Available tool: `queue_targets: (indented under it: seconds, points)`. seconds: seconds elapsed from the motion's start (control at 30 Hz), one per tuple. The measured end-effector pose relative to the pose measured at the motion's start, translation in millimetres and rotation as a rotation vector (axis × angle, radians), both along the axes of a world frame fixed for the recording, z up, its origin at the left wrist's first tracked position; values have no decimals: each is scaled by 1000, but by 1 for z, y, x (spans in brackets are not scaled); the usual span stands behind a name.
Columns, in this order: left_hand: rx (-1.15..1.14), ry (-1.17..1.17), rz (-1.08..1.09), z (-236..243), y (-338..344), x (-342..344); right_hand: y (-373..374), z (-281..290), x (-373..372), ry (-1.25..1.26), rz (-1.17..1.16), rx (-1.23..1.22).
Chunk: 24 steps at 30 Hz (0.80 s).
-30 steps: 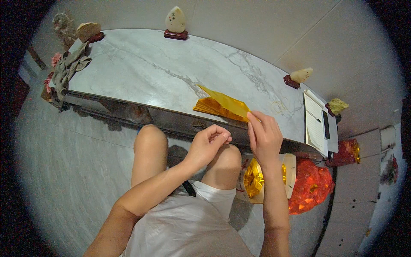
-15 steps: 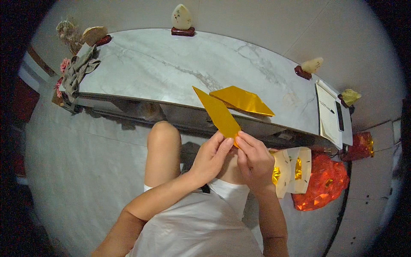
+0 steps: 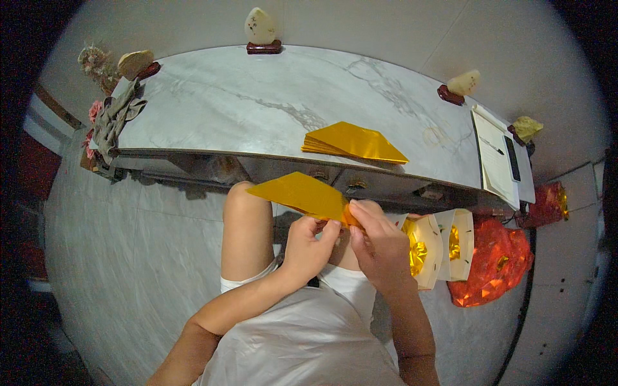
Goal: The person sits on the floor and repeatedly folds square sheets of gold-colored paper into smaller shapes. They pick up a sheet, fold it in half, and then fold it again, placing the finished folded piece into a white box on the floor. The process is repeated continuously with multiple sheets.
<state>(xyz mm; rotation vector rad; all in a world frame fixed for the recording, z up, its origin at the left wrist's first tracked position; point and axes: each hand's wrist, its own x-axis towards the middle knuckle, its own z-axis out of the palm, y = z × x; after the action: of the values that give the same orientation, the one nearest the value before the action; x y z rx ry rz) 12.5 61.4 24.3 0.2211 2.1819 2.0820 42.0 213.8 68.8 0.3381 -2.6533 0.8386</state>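
Note:
Above my lap I hold a folded sheet of gold foil paper [image 3: 299, 193], its flat pointed side turned up and to the left. My left hand [image 3: 313, 248] pinches its lower edge between thumb and fingers. My right hand [image 3: 380, 241] grips the right end, where an orange patch [image 3: 350, 216] of the paper shows between the fingers. Just beyond, a stack of similar folded gold papers [image 3: 360, 141] lies at the near edge of the marble-patterned table [image 3: 212, 96]. Most of my right fingertips are hidden behind the paper.
To my right stand white containers [image 3: 425, 257] with gold foil pieces inside, beside a shiny red bag [image 3: 492, 264]. A notebook [image 3: 492, 154], pen and phone [image 3: 512, 158] lie at the table's right end. A grey cloth [image 3: 119, 116] hangs over its left end. Stone ornaments [image 3: 261, 27] line the back.
The folded gold paper has swung down to the left and now lies flatter, its broad face showing. It no longer overlaps the stack. My hands stay near the same place, and the view has shifted slightly.

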Motion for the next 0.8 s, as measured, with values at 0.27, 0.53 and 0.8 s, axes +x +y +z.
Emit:
queue_targets:
  seconds: [0.27,0.53,0.8]
  points:
    - [75,-90,-33,-3,-7,-1,6,7,1,-164,-11,215]
    - [154,-8,8,36,-35,-29,22,8,14,-281,-89,244]
    - [176,-11,-167,18,-45,-22,28,-13,18,-263,-62,-332]
